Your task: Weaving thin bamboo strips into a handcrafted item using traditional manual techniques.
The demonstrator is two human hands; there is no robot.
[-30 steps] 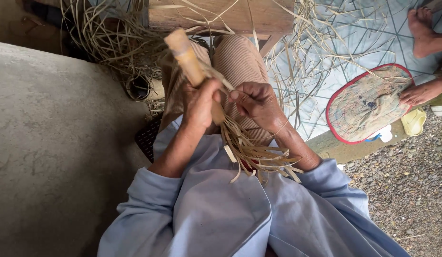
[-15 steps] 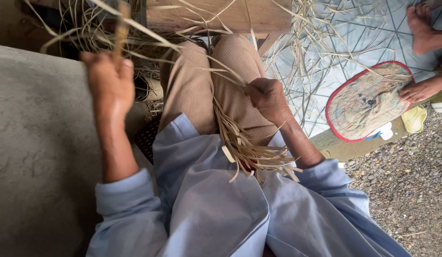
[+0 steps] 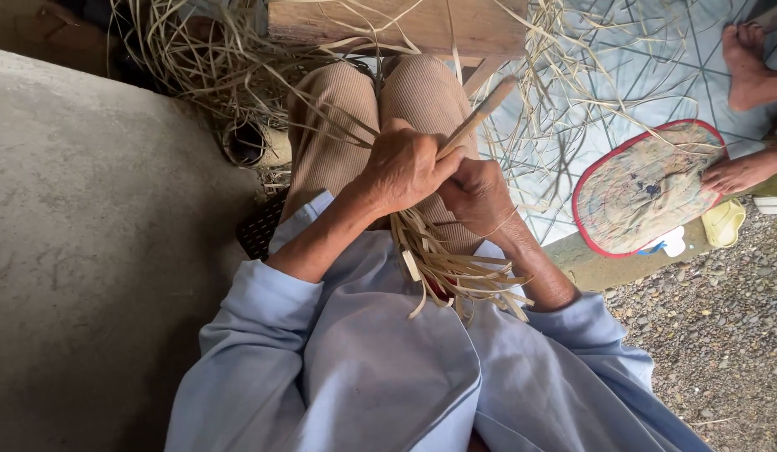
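Gripping a thin wooden stick (image 3: 480,113), the left hand (image 3: 405,167) presses close against the right hand (image 3: 476,197), which is closed on a bundle of pale flat strips (image 3: 447,268) lying over the lap. Loose strips (image 3: 229,67) pile up under a wooden stool (image 3: 405,25). To the right, an oval red-rimmed fan (image 3: 643,188) lies on the tiled floor, a yellow packet (image 3: 723,222) beside it, and another person's hand (image 3: 740,174) rests on the fan's edge.

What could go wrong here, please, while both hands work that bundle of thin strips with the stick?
The left hand drives the stick right beside the right hand, so a slip might jab the fingers. The strips look thin-edged and could cut skin. Loose strips on the floor might tangle around the other person's foot.
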